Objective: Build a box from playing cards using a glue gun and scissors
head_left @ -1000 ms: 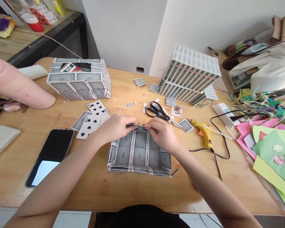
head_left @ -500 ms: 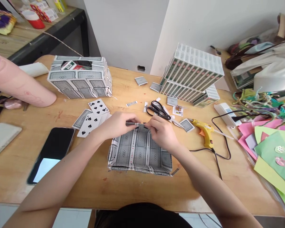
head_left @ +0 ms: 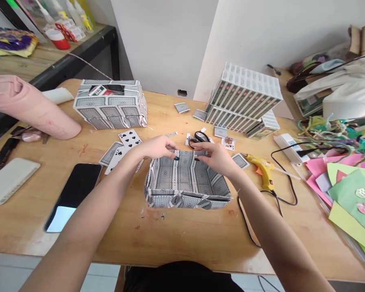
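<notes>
An open box made of patterned playing cards [head_left: 185, 197] sits on the table in front of me, its inside facing up and its near wall showing folded card tabs. My left hand [head_left: 162, 149] is at the far wall, thumb inside and fingers over the rim, gripping it. Just to the right, my right hand [head_left: 215, 157] holds the same wall, with thumb inside and fingers curled over the top. The fingertips behind the wall are partly hidden. Black-handled scissors [head_left: 200, 137] lie behind the right hand, their blades hidden.
Loose cards [head_left: 129, 138] and a phone [head_left: 74, 194] lie left. A finished card-covered box [head_left: 111, 106] stands behind them. Stacked card packs [head_left: 246, 87] are at the back right, near a yellow glue gun [head_left: 263, 169] with a trailing cord. Coloured paper [head_left: 354, 198] covers the right edge.
The box has shifted away from me and turned, so the outside of its near wall now shows. Both hands have spread apart along the far rim. The view has also shifted slightly.
</notes>
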The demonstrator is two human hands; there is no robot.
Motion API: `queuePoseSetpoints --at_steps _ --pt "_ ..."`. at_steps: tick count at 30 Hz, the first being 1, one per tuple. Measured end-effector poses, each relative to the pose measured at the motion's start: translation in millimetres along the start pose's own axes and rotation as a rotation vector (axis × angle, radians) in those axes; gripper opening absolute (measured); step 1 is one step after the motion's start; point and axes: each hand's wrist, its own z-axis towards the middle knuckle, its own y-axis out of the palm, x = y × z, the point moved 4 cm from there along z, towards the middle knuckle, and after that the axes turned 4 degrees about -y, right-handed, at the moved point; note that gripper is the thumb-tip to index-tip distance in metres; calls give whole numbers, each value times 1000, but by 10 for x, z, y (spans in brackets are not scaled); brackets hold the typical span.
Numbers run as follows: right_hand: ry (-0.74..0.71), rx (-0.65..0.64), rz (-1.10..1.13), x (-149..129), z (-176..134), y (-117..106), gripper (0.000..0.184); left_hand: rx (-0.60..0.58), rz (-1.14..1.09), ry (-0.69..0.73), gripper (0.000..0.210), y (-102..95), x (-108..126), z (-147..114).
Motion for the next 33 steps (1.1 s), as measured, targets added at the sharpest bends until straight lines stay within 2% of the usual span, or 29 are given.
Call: queuePoseSetpoints --at_steps 10,20,33 --pt "34 -58 -161 34 104 1 29 -81 -82 -87 22 -23 -45 82" --pt "65 -133 -197 50 182 51 31 -82 -49 -44 24 -12 -124 130" --pt "-1 -66 -187 29 160 62 25 -3 101 -63 25 -16 -38 61"
